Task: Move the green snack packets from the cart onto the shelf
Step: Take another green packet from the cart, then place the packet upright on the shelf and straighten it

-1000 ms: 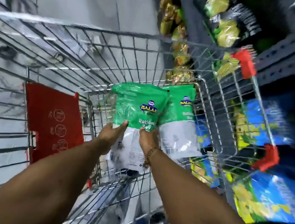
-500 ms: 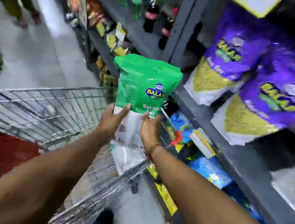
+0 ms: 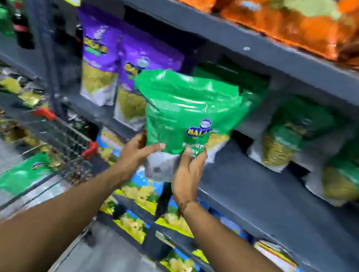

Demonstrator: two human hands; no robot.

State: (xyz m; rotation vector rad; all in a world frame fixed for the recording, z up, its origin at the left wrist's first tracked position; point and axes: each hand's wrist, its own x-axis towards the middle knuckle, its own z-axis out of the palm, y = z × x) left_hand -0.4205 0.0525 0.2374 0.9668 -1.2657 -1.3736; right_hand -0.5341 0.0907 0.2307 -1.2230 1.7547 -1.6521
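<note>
One green snack packet (image 3: 25,173) lies inside the wire cart (image 3: 64,138) at the lower left, tilted, with its lower end against the cart's near side. The cart has red corner caps and stands just beside the shelving. Behind it, on the far left, blurred yellow packs and dark bottles occupy a separate bay; detail there cannot be read.

Two purple packets (image 3: 113,70) stand upright on the grey middle shelf (image 3: 260,185), left of centre, touching one another.

At centre, a second green packet (image 3: 187,113) is held upright in the air, in front of the middle shelf and above its front edge; whether its base touches the shelf cannot be told. The left hand (image 3: 137,155) is closed around the packet's lower left corner, thumb on the front face. The right hand (image 3: 187,173) grips the lower right edge, thumb on the front, fingers wrapped behind. A thin bracelet (image 3: 183,205) sits on the right wrist.

To the right, further green packets (image 3: 292,135) already stand on the same shelf, well apart from the held one, with a bare stretch of shelf between. Orange packets (image 3: 278,7) fill the shelf above. Blue and yellow packs (image 3: 140,191) fill the shelves below.
</note>
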